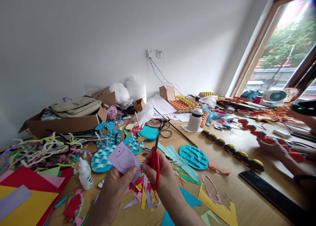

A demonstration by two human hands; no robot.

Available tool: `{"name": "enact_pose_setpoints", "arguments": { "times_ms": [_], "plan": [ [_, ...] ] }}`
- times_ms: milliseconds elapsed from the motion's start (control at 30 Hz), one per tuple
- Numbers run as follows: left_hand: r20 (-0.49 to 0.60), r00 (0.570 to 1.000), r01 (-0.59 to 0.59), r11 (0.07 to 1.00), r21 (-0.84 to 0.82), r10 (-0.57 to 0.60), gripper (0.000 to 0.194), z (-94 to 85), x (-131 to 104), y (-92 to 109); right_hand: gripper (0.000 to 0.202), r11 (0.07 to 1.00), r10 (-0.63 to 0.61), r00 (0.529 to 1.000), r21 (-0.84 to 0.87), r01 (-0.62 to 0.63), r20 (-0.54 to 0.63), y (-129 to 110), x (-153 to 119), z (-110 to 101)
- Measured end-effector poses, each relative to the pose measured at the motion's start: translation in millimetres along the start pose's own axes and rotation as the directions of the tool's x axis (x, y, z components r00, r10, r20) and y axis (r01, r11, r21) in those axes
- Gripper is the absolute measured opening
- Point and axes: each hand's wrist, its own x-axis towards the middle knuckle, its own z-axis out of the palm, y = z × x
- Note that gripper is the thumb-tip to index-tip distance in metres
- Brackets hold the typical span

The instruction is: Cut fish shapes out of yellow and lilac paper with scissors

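Observation:
My left hand [116, 183] pinches the lower edge of a purple paper [123, 157] with a curved fish-like outline drawn on it. Red-handled scissors [155, 166] are in my right hand [158, 173], their dark blades pointing up and away beside the paper, not on it. The fingertips of my right hand are at the paper's right edge. Below both hands lie scattered coloured paper scraps [148, 199]. Just beyond the paper is a blue wavy disc [100, 158], and a white glue bottle [85, 175] stands to the left of my left hand.
Pipe cleaners [44, 153] and coloured sheets [27, 196] lie at left, below a cardboard box [64, 125] with a bag. A white lidded cup [195, 120] stands behind a textured blue disc [194, 157]. At right, another person's hands [274, 150] hold a red-orange strip near a black bar [269, 193].

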Motion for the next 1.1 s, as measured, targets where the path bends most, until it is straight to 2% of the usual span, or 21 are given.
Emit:
{"name": "enact_pose_setpoints", "arguments": {
  "times_ms": [100,167,267,467,633,833,1100],
  "plan": [
    [-0.030,0.999,-0.011,1.000,-0.023,0.010,0.015,-5.7,1.5,4.4,0.021,0.998,-0.005,0.999,-0.065,0.008,0.039,-2.1,-1.6,-2.7],
    [-0.016,1.000,-0.006,0.998,-0.064,0.005,0.014,-11.5,1.8,9.4,0.017,0.988,0.020,0.991,-0.156,0.001,0.133,-5.8,-3.1,-7.2],
    [-0.027,0.999,0.022,0.992,-0.124,-0.026,0.018,-18.9,1.2,19.2,0.020,0.959,0.089,0.944,-0.282,0.005,0.318,-11.9,-4.5,-14.3],
    [-0.021,0.996,0.077,0.983,-0.169,-0.082,0.021,-23.7,0.3,33.0,0.022,0.883,0.177,0.878,-0.466,0.058,0.445,-13.5,-6.7,-23.6],
    [0.026,0.993,0.119,0.987,-0.112,-0.117,0.019,-24.2,0.5,34.3,0.026,0.872,0.247,0.849,-0.489,0.015,0.467,-12.6,-11.8,-29.4],
    [0.152,0.975,0.180,0.978,-0.108,-0.163,0.012,-23.6,0.1,30.9,0.025,0.868,0.280,0.806,-0.496,0.018,0.521,-18.7,-12.9,-33.2],
    [0.161,0.969,0.202,0.976,-0.081,-0.187,0.012,-25.1,3.6,27.2,0.028,0.871,0.291,0.795,-0.491,0.010,0.532,-17.8,-12.2,-36.4]
  ]
}}
